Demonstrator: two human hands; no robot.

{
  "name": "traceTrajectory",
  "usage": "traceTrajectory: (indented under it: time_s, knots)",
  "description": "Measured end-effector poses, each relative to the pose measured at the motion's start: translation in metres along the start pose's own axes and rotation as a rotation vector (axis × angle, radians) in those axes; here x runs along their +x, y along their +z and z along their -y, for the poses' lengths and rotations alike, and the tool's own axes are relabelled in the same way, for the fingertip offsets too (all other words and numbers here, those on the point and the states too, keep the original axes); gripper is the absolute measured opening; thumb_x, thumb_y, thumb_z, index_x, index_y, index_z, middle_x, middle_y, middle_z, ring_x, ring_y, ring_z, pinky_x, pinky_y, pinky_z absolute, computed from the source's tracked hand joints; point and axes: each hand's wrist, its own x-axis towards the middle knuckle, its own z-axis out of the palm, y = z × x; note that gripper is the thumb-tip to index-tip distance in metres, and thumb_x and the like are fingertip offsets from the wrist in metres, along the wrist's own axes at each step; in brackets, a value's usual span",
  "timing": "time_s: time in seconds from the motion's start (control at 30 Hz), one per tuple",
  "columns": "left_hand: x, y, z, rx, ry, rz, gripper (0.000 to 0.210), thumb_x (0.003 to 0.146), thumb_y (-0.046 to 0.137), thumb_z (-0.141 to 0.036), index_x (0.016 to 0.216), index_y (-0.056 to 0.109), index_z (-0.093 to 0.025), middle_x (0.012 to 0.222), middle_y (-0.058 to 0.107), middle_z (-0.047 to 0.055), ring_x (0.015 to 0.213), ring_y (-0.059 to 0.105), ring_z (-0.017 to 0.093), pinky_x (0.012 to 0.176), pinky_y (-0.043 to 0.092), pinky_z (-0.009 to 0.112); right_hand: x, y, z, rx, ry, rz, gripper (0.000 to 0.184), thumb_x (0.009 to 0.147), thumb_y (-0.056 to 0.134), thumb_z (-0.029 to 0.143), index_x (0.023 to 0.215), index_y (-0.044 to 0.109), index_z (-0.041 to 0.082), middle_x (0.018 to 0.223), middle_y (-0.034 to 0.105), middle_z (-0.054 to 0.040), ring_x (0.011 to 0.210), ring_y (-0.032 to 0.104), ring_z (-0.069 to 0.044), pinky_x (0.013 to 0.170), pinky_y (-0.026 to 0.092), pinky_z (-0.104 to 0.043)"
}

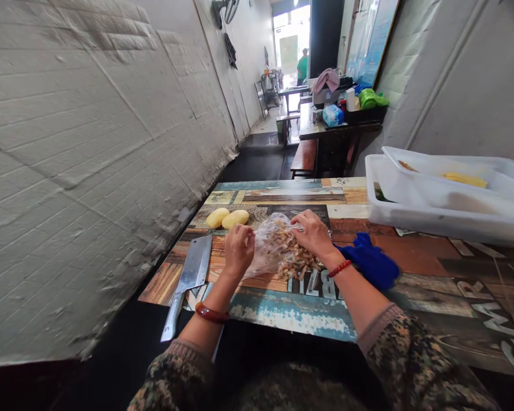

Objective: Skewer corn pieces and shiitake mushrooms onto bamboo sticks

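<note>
Peelings point(300, 268) lie on the worktop point(282, 305), some seen through a clear bag point(263, 251) that the left hand point(239, 250) and right hand point(312, 234) both pinch, seemingly spreading it, so the next move likely calls for a gentle, two-sided grip.

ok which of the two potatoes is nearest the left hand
The right one of the pair: that potato lies just beyond the left hand, while the other potato sits farther left, nearer the white wall.

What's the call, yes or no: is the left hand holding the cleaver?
No: the cleaver lies on the table, its handle past the edge, while the left hand pinches the clear plastic bag.
</note>
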Motion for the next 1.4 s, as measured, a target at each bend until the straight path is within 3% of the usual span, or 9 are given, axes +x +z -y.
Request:
traceTrajectory:
  time_s: [0.13,0.23,0.37,0.47,0.73,0.97,1.13,1.23,1.4]
  knots:
    - [-0.004,-0.005,-0.004,-0.01,0.085,-0.024,0.005,0.089,0.051,-0.021,0.085,0.054,-0.021,0.086,0.058,0.007,0.086,0.054,0.024,0.078,0.043,0.036,0.001,-0.003,0.007,0.104,0.077,-0.064,0.026,0.089,0.061,0.031,0.112,0.066,0.02,0.102,0.063,-0.0074,0.09,0.061,-0.021,0.08,0.049,-0.032]
    - [-0.01,-0.01,-0.012,0.062,0.164,-0.014,0.01,0.093,0.049,-0.024,0.085,0.054,-0.021,0.088,0.058,0.008,0.086,0.053,0.024,0.079,0.042,0.036,0.0,-0.001,0.008,0.128,0.138,-0.009,0.034,0.089,0.061,0.033,0.121,0.064,0.022,0.09,0.064,-0.0039,0.08,0.061,-0.019,0.076,0.048,-0.031]
    - [-0.021,-0.012,-0.018,0.157,0.244,-0.007,0.014,0.096,0.046,-0.026,0.087,0.055,-0.02,0.092,0.06,0.01,0.088,0.052,0.024,0.081,0.041,0.037,0.0,0.003,0.002,0.267,0.152,-0.022,0.012,0.085,0.061,0.024,0.082,0.073,0.022,0.078,0.064,-0.0027,0.075,0.06,-0.018,0.072,0.047,-0.03]
    - [-0.03,-0.009,-0.013,0.182,0.255,0.005,0.012,0.094,0.051,-0.031,0.094,0.055,-0.02,0.098,0.06,0.011,0.094,0.053,0.026,0.083,0.042,0.039,0.003,0.004,-0.002,0.375,0.168,-0.108,0.012,0.081,0.06,0.02,0.073,0.069,0.021,0.077,0.064,-0.0029,0.07,0.06,-0.017,0.067,0.047,-0.029]
    - [-0.037,0.001,0.008,0.224,0.121,-0.071,0.025,0.087,0.063,-0.036,0.102,0.052,-0.019,0.104,0.057,0.014,0.098,0.054,0.031,0.084,0.044,0.044,0.008,0.006,-0.009,0.661,0.192,-0.181,0.011,0.076,0.065,0.032,0.077,0.067,0.021,0.079,0.067,-0.0025,0.072,0.062,-0.018,0.065,0.05,-0.028]
    - [-0.028,-0.01,0.014,0.059,0.051,-0.078,0.036,0.084,0.064,-0.047,0.103,0.054,-0.018,0.097,0.058,0.011,0.093,0.056,0.029,0.084,0.047,0.044,0.009,0.009,-0.012,0.726,0.272,-0.208,0.018,0.075,0.066,0.039,0.078,0.064,0.021,0.077,0.066,-0.002,0.069,0.061,-0.017,0.064,0.05,-0.028]
    - [-0.023,-0.016,0.021,-0.203,-0.033,-0.026,0.015,0.088,0.057,-0.034,0.094,0.061,-0.021,0.091,0.063,0.006,0.088,0.061,0.022,0.083,0.049,0.036,0.008,0.01,-0.012,0.789,0.309,-0.226,0.02,0.072,0.068,0.039,0.078,0.063,0.021,0.076,0.065,-0.0013,0.068,0.06,-0.017,0.064,0.049,-0.028]
    - [-0.023,-0.017,0.024,-0.321,-0.082,-0.073,0.009,0.087,0.056,-0.027,0.085,0.064,-0.022,0.088,0.064,0.004,0.088,0.061,0.02,0.084,0.048,0.035,0.008,0.01,-0.012,0.837,0.312,-0.246,0.019,0.071,0.068,0.037,0.08,0.062,0.021,0.079,0.065,-0.001,0.072,0.061,-0.016,0.069,0.05,-0.029]
    - [-0.024,-0.019,0.027,-0.42,-0.206,-0.081,0.021,0.082,0.059,-0.022,0.102,0.065,-0.02,0.096,0.065,0.005,0.093,0.061,0.021,0.085,0.048,0.036,0.007,0.009,-0.013,0.908,0.336,-0.229,0.021,0.07,0.071,0.037,0.081,0.062,0.021,0.078,0.064,0.0002,0.07,0.06,-0.016,0.068,0.051,-0.028]
